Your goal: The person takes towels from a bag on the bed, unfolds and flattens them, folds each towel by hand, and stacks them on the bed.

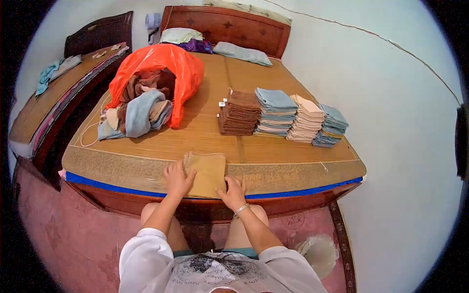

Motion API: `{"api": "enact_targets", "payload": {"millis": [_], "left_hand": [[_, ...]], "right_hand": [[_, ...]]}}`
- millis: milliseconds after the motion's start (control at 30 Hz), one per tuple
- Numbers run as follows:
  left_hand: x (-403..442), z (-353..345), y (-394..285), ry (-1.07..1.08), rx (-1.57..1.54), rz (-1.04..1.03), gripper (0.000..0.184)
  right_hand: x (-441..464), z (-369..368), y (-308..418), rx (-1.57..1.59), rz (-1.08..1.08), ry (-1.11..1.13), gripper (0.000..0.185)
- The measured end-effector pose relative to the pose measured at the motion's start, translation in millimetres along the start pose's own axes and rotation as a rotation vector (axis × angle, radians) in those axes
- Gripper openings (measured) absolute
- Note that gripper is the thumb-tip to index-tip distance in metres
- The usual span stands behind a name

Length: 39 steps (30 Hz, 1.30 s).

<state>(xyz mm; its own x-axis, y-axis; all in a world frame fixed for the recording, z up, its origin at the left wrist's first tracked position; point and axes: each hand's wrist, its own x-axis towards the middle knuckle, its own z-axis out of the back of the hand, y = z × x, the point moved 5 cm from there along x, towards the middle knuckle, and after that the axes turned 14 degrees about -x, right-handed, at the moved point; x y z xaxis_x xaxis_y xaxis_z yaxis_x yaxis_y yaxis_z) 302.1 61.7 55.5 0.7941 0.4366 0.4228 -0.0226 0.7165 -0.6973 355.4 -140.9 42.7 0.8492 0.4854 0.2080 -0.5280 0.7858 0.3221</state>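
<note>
A mustard-yellow folded towel point(209, 173) lies flat at the front edge of the bed. My left hand point(180, 178) rests along its left side, fingers apart, the thumb over the cloth. At the lower right corner, my right hand point(233, 192) touches the towel's edge with its fingers spread. Behind the towel stand folded stacks side by side: a brown stack point(239, 112), a blue-grey stack point(276, 110), a cream stack point(306, 117) and a smaller blue-grey stack point(332, 126).
An open red plastic bag point(190, 78) spills crumpled towels point(141, 115) on the left of the bed mat point(215, 73). Pillows point(243, 52) lie by the headboard point(234, 29). A second bed point(53, 93) stands left. A whitish plastic bag point(318, 256) sits on the floor.
</note>
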Motion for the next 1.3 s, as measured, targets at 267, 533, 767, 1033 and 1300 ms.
{"api": "enact_targets", "payload": {"millis": [267, 533, 767, 1033, 1300], "left_hand": [[-4, 2, 15, -0.148, -0.645, 0.093, 0.047], [-9, -8, 31, -0.238, -1.029, 0.269, 0.046], [-8, -9, 45, -0.239, -1.132, 0.321, 0.049], [-11, -4, 37, -0.25, -0.982, 0.24, 0.048], [-19, -8, 33, -0.166, -1.11, 0.3, 0.047]], "right_hand": [[-8, -20, 7, 1.386, -0.23, 0.146, 0.039], [-26, -35, 27, 1.805, -0.35, 0.216, 0.048], [-21, -58, 44, 1.984, -0.407, 0.252, 0.043], [-17, -49, 46, 1.545, -0.519, 0.4, 0.034], [-8, 66, -8, 1.186, -0.456, 0.204, 0.025]]}}
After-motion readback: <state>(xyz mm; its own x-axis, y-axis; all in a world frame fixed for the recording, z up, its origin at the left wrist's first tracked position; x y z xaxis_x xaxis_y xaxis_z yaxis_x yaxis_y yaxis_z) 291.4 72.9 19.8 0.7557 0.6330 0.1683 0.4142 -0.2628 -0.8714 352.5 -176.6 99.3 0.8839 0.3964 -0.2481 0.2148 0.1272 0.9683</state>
